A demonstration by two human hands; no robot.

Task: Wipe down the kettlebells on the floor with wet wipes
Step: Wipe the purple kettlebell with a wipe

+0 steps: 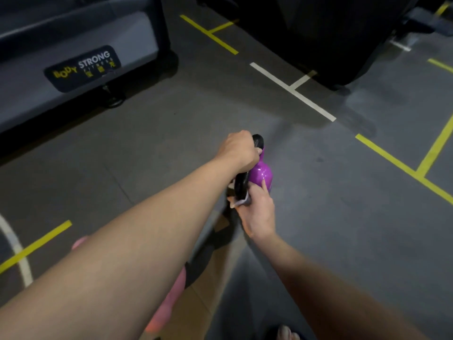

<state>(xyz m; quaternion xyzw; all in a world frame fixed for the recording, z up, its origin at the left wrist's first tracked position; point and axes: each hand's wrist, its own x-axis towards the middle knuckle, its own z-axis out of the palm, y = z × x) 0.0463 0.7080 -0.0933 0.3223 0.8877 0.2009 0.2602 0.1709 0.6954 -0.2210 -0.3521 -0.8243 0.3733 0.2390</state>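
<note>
Left grip clenched the tipped kettlebell's handle; right grip, nearer, pinched the wet wipe against the handle's near end.

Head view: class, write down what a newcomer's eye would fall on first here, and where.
The glossy purple kettlebell at centre stands out, its black handle gripped by the left hand while the right hand holds a white wipe against it. Next come the yellow floor lines at right and the BODY STRONG label on the grey machine, upper left.
</note>
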